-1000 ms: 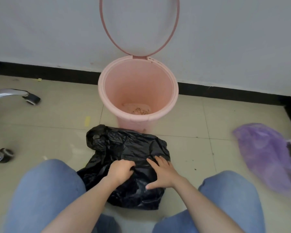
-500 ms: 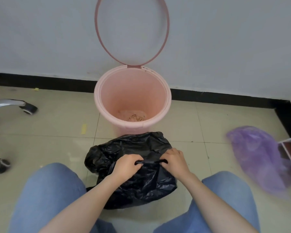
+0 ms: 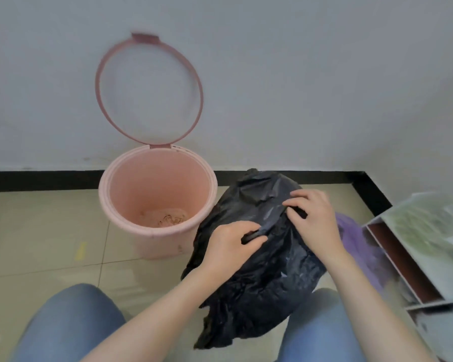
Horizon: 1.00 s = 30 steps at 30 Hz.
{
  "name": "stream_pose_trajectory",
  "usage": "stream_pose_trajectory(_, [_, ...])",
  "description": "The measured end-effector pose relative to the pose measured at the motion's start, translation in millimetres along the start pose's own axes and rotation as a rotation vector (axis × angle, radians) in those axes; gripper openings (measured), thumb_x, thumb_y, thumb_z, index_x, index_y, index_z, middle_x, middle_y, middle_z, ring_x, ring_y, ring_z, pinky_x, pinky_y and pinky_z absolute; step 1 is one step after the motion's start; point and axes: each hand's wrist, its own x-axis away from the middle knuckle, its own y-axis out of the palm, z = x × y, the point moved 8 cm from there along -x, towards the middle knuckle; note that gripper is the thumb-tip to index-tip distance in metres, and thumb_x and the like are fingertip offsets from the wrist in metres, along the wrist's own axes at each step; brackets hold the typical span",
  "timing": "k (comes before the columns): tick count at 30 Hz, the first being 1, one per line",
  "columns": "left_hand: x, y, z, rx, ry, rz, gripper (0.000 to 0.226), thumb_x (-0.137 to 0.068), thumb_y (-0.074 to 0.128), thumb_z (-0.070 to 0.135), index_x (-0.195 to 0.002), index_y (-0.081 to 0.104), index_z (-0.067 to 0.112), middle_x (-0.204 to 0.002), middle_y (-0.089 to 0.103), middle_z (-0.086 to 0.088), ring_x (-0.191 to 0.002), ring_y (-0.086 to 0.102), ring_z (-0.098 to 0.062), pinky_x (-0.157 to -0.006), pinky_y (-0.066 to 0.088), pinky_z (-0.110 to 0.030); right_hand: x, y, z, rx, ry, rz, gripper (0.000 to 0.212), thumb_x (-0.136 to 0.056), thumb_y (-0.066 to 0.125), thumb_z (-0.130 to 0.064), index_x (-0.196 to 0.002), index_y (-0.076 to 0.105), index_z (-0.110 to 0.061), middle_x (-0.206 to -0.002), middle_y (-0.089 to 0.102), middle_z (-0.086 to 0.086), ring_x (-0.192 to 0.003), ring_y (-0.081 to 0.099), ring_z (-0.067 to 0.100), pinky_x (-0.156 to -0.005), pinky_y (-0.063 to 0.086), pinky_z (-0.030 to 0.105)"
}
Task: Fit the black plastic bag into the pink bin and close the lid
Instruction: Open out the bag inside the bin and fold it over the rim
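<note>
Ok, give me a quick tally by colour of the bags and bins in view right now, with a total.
Black: 1, the crumpled black plastic bag, gripped by the left hand and the right hand.
Pink: 1, the round pink plastic bin, its ring lid raised.
Purple: 1, the translucent purple plastic bag on the floor.
Total: 3

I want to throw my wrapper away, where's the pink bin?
The pink bin stands on the floor against the wall, left of centre in the head view, lid up, just left of the black bag.
</note>
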Motion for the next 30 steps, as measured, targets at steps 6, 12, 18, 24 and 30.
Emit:
stream_pose_trajectory(6, [-3.5, -60.9, 76.5, -0.013, 0.283, 0.283, 0.038, -0.073, 0.061, 0.038, -0.094, 0.072, 0.008, -0.084, 0.076, -0.003, -0.089, 0.062, -0.004, -0.078, 0.046, -0.002, -49.6, -63.4, -68.6, -0.344, -0.153, 0.127, 0.02, -0.076, 0.056, -0.024, -0.085, 0.071, -0.017, -0.098, 0.058, -0.004, -0.1, 0.05, 0.016, -0.088, 0.036, 0.009])
stream_pose_trajectory(12, [11.2, -126.7, 98.5, -0.057, 0.316, 0.565, 0.048, -0.086, 0.044, 0.051, -0.088, 0.071, 0.011, -0.08, 0.068, 0.008, -0.08, 0.06, 0.001, -0.077, 0.045, -0.005, -91.1, -39.5, -116.0, -0.731, -0.275, -0.022, 0.014, -0.076, 0.061, -0.022, -0.088, 0.068, -0.024, -0.1, 0.059, -0.015, -0.101, 0.056, 0.011, -0.092, 0.041, 0.012])
stream_pose_trajectory(18, [-4.0, -131.8, -28.3, -0.42, -0.536, 0.337, 0.077, -0.079, 0.033, 0.069, -0.144, 0.009, 0.036, -0.158, -0.001, -0.004, -0.143, -0.008, -0.021, -0.116, 0.007, -0.047, -102.4, 102.9, -151.4, -0.463, -0.328, -0.4, 0.017, -0.083, 0.058, -0.001, -0.094, 0.071, -0.005, -0.116, 0.059, 0.019, -0.116, 0.048, 0.032, -0.098, 0.029, 0.022])
stream_pose_trajectory(24, [9.3, -102.9, -125.8, -0.728, -0.86, -0.016, 0.09, -0.077, 0.031, 0.075, -0.144, -0.011, 0.034, -0.156, -0.017, -0.014, -0.142, -0.018, -0.038, -0.114, -0.001, -0.059, -70.3, 162.5, -122.8, -0.335, -0.235, -0.546, 0.036, -0.095, 0.039, -0.011, -0.13, 0.046, -0.015, -0.148, 0.031, 0.013, -0.139, 0.019, 0.028, -0.115, 0.015, 0.037])
stream_pose_trajectory(30, [-2.1, -92.4, -143.5, -0.824, -0.899, -0.165, 0.081, -0.082, 0.029, 0.07, -0.146, -0.004, 0.03, -0.157, -0.009, -0.011, -0.143, -0.014, -0.036, -0.113, -0.001, -0.061, -61.6, 142.1, -44.6, -0.23, 0.113, -0.441, 0.049, -0.093, 0.039, -0.042, -0.139, 0.029, -0.026, -0.154, 0.014, 0.014, -0.142, 0.006, 0.031, -0.114, 0.015, 0.045])
